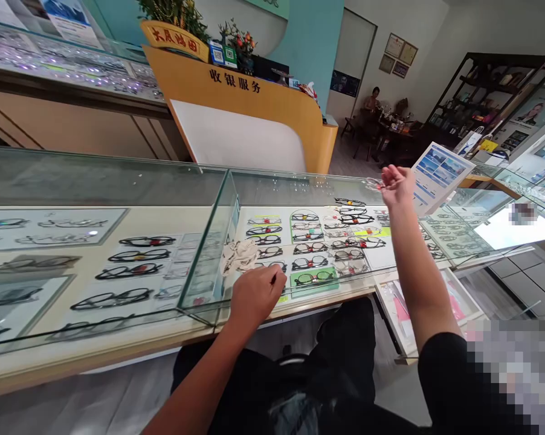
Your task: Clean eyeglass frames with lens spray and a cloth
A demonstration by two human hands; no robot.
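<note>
My left hand (258, 294) is closed, knuckles up, at the front edge of the glass display case (209, 226); whatever its fingers hold, if anything, is hidden. Right behind it lies a crumpled beige cloth (240, 256). My right hand (397, 185) is raised over the far right part of the case, fingers curled. A pair of clear glasses (372, 183) with a red spot sticks out from its left side. Below, inside the case, rows of glasses show, among them a dark pair (314, 277) on a green card.
A printed sign (441, 175) stands close behind my right hand. An open drawer (469, 302) juts out at the right. More glasses (112, 298) fill the left case section. Beyond are an orange counter (254, 115) and a seated person (372, 99).
</note>
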